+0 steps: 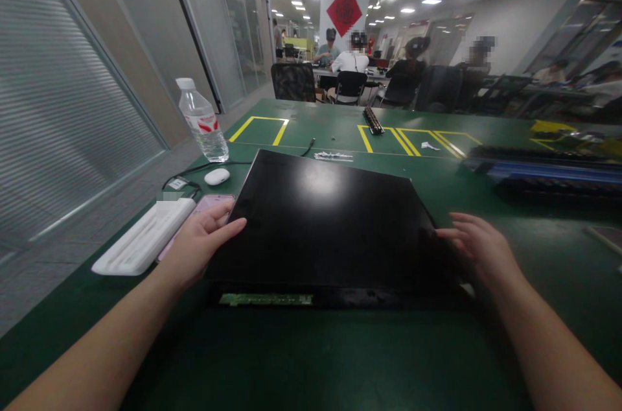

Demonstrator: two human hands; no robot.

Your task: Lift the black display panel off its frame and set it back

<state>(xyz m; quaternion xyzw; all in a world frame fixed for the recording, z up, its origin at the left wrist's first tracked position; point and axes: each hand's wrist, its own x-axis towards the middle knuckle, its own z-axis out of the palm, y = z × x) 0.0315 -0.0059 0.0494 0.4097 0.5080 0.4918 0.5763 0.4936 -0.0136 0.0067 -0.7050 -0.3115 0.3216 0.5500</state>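
A black LCD screen panel lies in front of me, slightly tilted, its glossy face up and reflecting a ceiling light. A narrow green circuit board runs along its near edge. My left hand grips the panel's left edge, thumb on top and the other fingers curled at the side. At the right edge is my right hand, slightly blurred; one fingertip meets the panel while the other fingers stretch out beside it. What lies under the panel is hidden.
Left of the panel are a white power-bank-like case, a pink phone, a white earbud case and a water bottle. A dark ribbed strip lies beyond. Blue-black parts occupy the right. People sit farther back.
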